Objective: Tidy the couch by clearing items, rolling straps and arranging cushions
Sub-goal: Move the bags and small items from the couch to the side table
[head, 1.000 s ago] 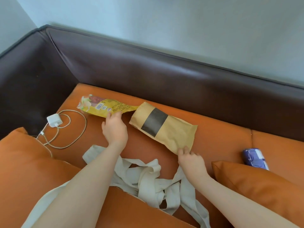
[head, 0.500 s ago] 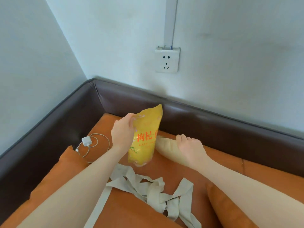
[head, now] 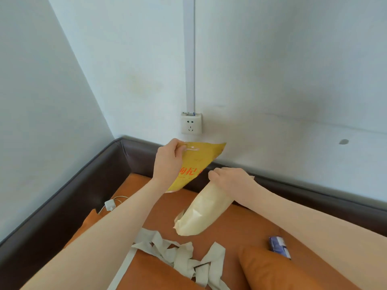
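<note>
My left hand [head: 168, 163] pinches the top of a yellow snack bag [head: 195, 164] with red lettering and holds it up above the orange couch seat [head: 234, 222]. My right hand [head: 229, 181] grips the upper end of a tan paper pouch [head: 204, 212], which hangs tilted down to the left above the seat. A tangle of cream fabric straps [head: 180, 254] lies loose on the seat below both arms. One orange cushion [head: 278, 268] lies at the lower right, and another orange cushion [head: 90, 220] peeks out under my left arm.
A white charger with its cable [head: 110, 205] lies in the couch's left corner. A small blue packet [head: 279, 246] rests on the seat beside the right cushion. The dark brown backrest [head: 293, 195] and armrest ring the seat. A wall socket [head: 191, 126] sits above the backrest.
Both hands have lifted their bags off the seat: the yellow bag rose higher, and the tan pouch now hangs in the air. The view has tilted up toward the wall.
</note>
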